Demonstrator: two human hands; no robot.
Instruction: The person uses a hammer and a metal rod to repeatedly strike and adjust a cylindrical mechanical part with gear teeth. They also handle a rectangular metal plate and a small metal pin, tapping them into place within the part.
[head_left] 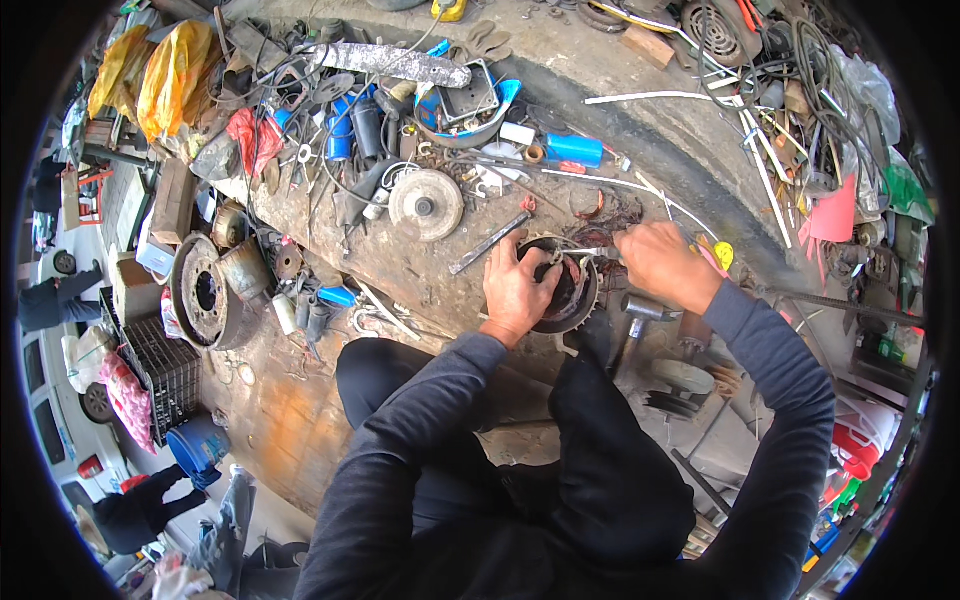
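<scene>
My left hand (518,285) grips the near-left rim of a dark round metal housing (575,315), which has reddish-brown windings or wires inside. My right hand (655,255) is closed on a slim metal tool (600,251) that reaches across the top of the housing; its exact kind is unclear. A hammer (636,310) lies just right of the housing, and a dark metal bar (490,243) lies to the upper left of my left hand. A tangle of thin dark wires (615,220) lies beyond the housing.
A grinding disc (425,205), blue cans (575,150), white tubing (655,93), a wheel rim (205,290) and a wire crate (170,375) crowd around me. My knees frame the work. Several other people (55,300) are at the far left near parked vehicles.
</scene>
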